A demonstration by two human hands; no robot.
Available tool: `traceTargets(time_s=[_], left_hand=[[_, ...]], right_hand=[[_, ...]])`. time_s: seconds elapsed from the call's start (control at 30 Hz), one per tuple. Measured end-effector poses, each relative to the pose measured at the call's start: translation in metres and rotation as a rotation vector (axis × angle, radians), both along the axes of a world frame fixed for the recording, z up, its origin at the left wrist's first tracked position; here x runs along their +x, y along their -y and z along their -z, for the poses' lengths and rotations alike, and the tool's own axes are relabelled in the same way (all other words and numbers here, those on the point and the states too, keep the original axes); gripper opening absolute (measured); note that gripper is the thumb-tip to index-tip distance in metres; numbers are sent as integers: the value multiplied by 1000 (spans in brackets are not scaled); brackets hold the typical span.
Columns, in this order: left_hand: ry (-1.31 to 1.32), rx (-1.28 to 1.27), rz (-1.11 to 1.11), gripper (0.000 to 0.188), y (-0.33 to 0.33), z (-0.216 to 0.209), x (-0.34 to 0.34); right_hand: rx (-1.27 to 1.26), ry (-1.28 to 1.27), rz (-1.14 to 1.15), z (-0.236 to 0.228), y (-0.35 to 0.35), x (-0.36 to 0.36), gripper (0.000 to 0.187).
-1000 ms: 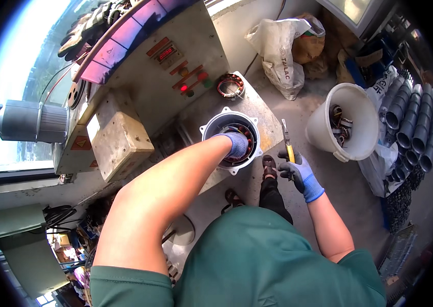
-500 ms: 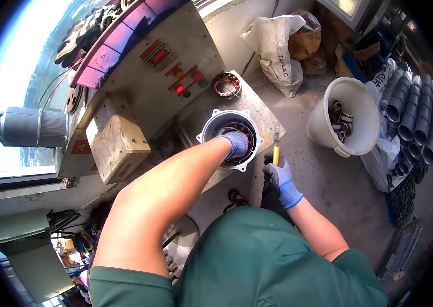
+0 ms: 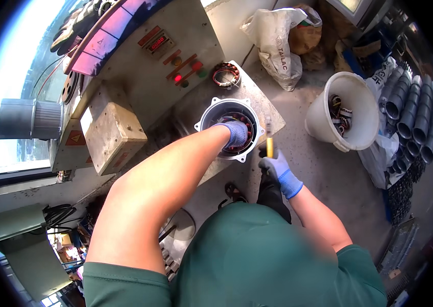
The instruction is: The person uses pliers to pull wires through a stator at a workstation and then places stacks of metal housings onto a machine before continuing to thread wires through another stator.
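Closest in, the right hand (image 3: 276, 165), gloved pale blue with dark fingers, is wrapped around a yellow-handled tool (image 3: 269, 147), its blurred metal end pointing away from the body, just beside the grey motor housing (image 3: 218, 107). And there's the left hand (image 3: 236, 134), down inside that housing; its fingers are hidden, so there's no telling whether they're gripping anything. The housing sits open end up on a pale, scuffed slab (image 3: 263, 110): a round casing, lugs standing out around its bright rim, smooth grey walls, and deep within, a ring of reddish-brown windings (image 3: 250, 128) curving around the glove. Beyond it, near the slab's far corner, lies a loose coil ring (image 3: 234, 71), reddish-brown outside with paler strands within. Off to the right, a white bucket (image 3: 321, 123) tilts its mouth into view, a small heap of coiled parts (image 3: 340, 110) at the bottom. Farther back, a slumped white sack (image 3: 278, 51) leans beside a brown bag (image 3: 306, 38).
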State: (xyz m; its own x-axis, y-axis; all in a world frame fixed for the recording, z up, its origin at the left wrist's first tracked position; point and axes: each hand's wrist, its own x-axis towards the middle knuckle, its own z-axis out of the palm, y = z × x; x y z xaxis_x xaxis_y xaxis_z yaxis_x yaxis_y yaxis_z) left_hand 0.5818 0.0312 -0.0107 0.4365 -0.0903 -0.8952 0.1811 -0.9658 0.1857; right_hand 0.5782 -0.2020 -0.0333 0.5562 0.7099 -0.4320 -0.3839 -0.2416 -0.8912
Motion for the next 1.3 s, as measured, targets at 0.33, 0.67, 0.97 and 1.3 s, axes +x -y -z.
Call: traceTargets(time_s=[0.33, 0.67, 0.97, 1.3], left_hand=[[100, 60, -70, 22, 0, -10, -14], [40, 17, 156, 35, 3, -14, -2], [18, -1, 99, 36, 0, -19, -3], [8, -4, -210, 35, 4, -45, 2]], right_hand=[[-78, 292, -612, -33, 79, 51, 55], [-49, 629, -1388, -56, 7, 18, 39], [-39, 560, -1184, -57, -27, 68, 37], [-136, 425, -992, -68, 43, 112, 40]])
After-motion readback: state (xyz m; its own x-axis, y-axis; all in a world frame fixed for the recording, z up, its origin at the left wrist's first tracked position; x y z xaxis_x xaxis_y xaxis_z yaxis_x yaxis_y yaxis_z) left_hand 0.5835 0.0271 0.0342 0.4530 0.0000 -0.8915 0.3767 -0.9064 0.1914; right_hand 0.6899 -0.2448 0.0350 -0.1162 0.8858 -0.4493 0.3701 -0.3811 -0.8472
